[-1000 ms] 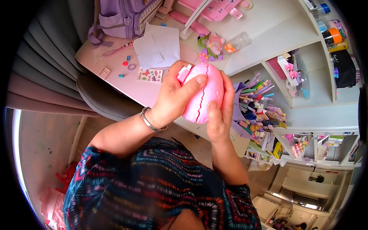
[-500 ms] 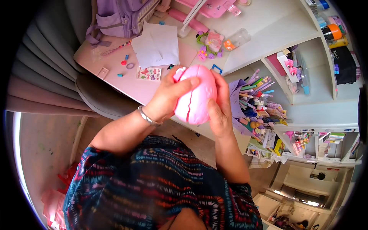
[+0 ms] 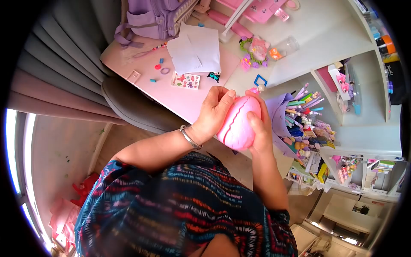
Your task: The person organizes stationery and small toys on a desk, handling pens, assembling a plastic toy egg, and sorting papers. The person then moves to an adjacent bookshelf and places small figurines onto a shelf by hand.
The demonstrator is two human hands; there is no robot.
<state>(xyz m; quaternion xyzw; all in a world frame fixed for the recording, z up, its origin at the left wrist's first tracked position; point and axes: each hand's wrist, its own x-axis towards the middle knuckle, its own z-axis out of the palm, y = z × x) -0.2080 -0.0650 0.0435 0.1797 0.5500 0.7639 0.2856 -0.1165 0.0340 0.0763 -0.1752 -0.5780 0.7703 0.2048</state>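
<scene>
A pink egg-shaped case (image 3: 239, 126) with a jagged dark seam is held between both hands, over the front edge of the pink desk (image 3: 171, 103). My left hand (image 3: 214, 112) grips its upper left side, with the thumb near the top. Around its right side wraps my right hand (image 3: 262, 128), its thumb lying on the front surface. A small pink and whitish piece (image 3: 257, 89) shows just beyond the top of the case. The blue frame-shaped item (image 3: 260, 80) lies on the desk behind it.
White papers (image 3: 192, 49), a sticker sheet (image 3: 185, 81) and small beads lie on the desk. A purple backpack (image 3: 150, 21) stands at the back left. The purple pen holder (image 3: 278, 113) is close to my right hand. A dark chair (image 3: 128, 107) sits at the desk's front edge.
The view has shifted, so the desk items appear farther right and lower. Both hands have turned the pink case, and its white clasp is no longer visible.
</scene>
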